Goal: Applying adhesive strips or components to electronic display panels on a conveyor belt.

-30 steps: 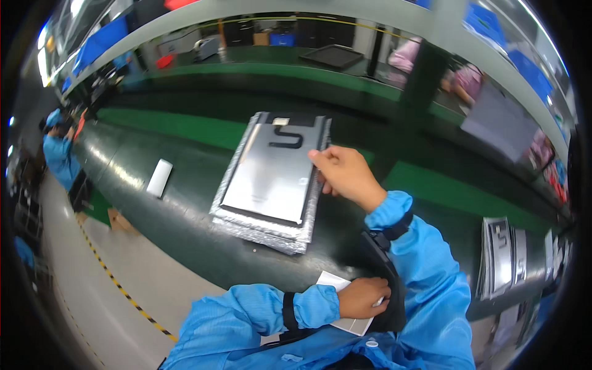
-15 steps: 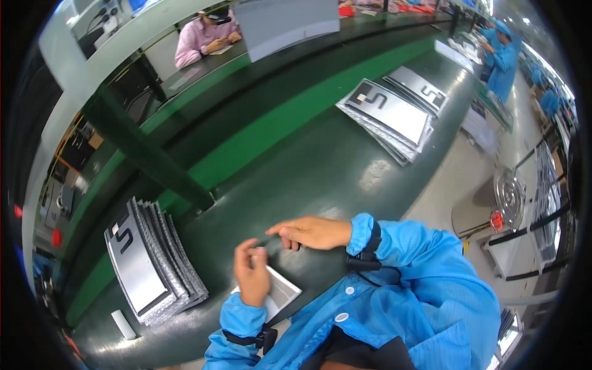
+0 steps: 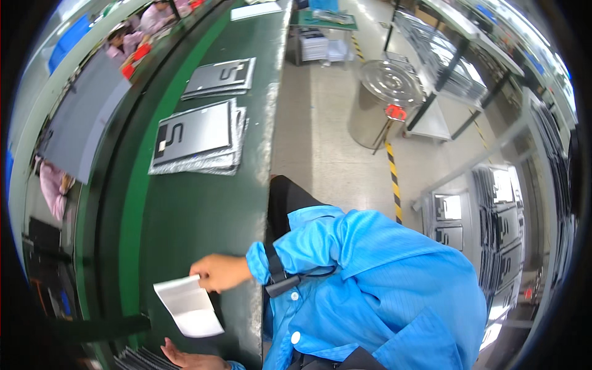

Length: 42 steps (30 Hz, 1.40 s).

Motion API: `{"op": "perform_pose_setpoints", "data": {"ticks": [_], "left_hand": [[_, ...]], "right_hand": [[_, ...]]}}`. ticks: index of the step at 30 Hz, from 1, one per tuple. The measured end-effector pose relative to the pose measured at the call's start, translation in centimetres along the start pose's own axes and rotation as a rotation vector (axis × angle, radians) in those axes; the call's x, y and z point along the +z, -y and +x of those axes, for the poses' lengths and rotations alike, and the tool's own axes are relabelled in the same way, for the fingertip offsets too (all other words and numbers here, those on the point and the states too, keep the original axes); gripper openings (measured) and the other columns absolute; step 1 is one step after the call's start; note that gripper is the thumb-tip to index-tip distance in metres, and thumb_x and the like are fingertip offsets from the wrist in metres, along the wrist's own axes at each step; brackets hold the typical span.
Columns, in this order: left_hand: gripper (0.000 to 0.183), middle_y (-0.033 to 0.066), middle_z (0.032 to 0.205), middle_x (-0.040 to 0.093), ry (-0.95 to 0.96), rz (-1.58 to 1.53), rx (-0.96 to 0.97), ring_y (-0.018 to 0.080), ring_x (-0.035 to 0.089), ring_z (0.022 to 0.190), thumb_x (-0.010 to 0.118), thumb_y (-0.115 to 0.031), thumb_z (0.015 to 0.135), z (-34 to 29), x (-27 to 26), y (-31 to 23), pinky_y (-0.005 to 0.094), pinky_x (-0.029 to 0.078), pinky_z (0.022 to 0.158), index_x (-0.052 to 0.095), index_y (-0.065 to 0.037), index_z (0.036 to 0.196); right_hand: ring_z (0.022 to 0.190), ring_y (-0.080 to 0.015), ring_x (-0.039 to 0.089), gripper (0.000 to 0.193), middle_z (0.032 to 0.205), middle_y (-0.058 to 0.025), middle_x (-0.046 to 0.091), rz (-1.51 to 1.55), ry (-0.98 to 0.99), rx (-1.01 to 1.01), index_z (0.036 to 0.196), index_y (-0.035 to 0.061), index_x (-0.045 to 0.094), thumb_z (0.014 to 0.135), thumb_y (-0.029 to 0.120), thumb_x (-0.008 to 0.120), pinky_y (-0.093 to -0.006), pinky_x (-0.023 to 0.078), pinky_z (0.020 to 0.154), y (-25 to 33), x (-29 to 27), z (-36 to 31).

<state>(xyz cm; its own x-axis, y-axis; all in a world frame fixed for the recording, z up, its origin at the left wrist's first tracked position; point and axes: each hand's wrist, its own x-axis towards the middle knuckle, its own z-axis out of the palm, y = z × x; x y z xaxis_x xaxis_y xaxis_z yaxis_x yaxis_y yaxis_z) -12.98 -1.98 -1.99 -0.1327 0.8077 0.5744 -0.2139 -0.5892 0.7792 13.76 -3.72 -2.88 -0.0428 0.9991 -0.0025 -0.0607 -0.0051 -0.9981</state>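
My right hand [image 3: 222, 272] pinches the upper corner of a white sheet of paper [image 3: 190, 308], which hangs slightly curved over the dark green workbench [image 3: 185, 225]. Below the sheet, at the lower edge, my left hand [image 3: 194, 359] is partly in view with thumb and fingers apart, holding nothing. It is beside the edges of a stack of dark, thin panels [image 3: 140, 359], mostly cut off by the picture's rim. Farther along the bench lies a pile of silver-grey panels [image 3: 198, 132] with black curved marks, in bubble wrap.
A second panel pile [image 3: 219, 78] lies beyond the first. On the floor to the right stand a round lidded bin [image 3: 385, 92] with a red-handled tool on it, and racks holding many panels [image 3: 505, 228]. A grey board [image 3: 86, 117] rises on the left, with people in pink behind it.
The view has swung to the right. The white sheet, lying on the bench beside my left hand before, is now raised in my right hand. My left hand is lower in the picture.
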Motion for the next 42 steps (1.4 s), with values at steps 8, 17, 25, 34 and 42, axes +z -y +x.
{"op": "perform_pose_setpoints", "data": {"ticks": [8,17,25,34,42], "left_hand": [[0.061,0.0260,0.140,0.054,0.535,0.319,-0.162,0.0381,0.054,0.124,0.044,-0.041,0.109,-1.8,-1.1,1.2,0.0494,0.038,0.112,0.046,0.008,0.145],[0.047,0.0262,0.141,0.056,1.178,0.929,0.278,0.0456,0.052,0.128,0.057,-0.030,0.102,-3.6,3.7,-4.7,0.0577,0.036,0.114,0.059,0.005,0.134],[0.039,0.0242,0.127,0.064,1.414,0.579,0.452,0.0416,0.060,0.115,0.055,-0.027,0.103,-0.6,13.4,0.7,0.0543,0.043,0.105,0.064,0.004,0.125],[0.033,0.0236,0.119,0.066,1.587,0.430,0.442,0.0400,0.064,0.107,0.059,-0.022,0.101,4.1,17.3,3.5,0.0505,0.047,0.098,0.066,0.003,0.119],[0.027,0.0231,0.111,0.069,1.650,0.445,0.344,0.0385,0.066,0.099,0.062,-0.018,0.099,4.2,16.0,2.6,0.0470,0.050,0.091,0.069,0.003,0.114]], "right_hand": [[0.068,-0.0288,0.068,0.026,0.075,-0.0106,0.068,-0.368,-0.474,-0.213,0.113,0.0012,0.064,0.095,0.020,0.063,-0.0424,0.052,0.063,-1.6,-9.1,-4.5],[0.072,-0.0367,0.068,0.016,0.076,-0.0118,0.067,-0.522,-0.504,-0.301,0.095,0.0077,0.065,0.087,0.022,0.065,-0.0480,0.052,0.063,-0.6,-7.6,-4.7],[0.065,-0.0326,0.065,0.033,0.067,-0.0051,0.063,-0.398,-0.342,-0.235,0.106,0.0056,0.056,0.075,0.016,0.064,-0.0477,0.047,0.058,0.6,-8.1,-5.4],[0.073,-0.0340,0.067,0.024,0.077,-0.0134,0.067,-0.447,-0.378,-0.281,0.097,0.0124,0.062,0.084,0.031,0.069,-0.0488,0.052,0.067,-0.9,-8.2,-5.0],[0.073,-0.0358,0.065,0.020,0.076,-0.0138,0.066,-0.544,-0.586,-0.408,0.083,0.0109,0.063,0.087,0.030,0.067,-0.0470,0.051,0.064,-2.2,-7.3,-4.6]]}}
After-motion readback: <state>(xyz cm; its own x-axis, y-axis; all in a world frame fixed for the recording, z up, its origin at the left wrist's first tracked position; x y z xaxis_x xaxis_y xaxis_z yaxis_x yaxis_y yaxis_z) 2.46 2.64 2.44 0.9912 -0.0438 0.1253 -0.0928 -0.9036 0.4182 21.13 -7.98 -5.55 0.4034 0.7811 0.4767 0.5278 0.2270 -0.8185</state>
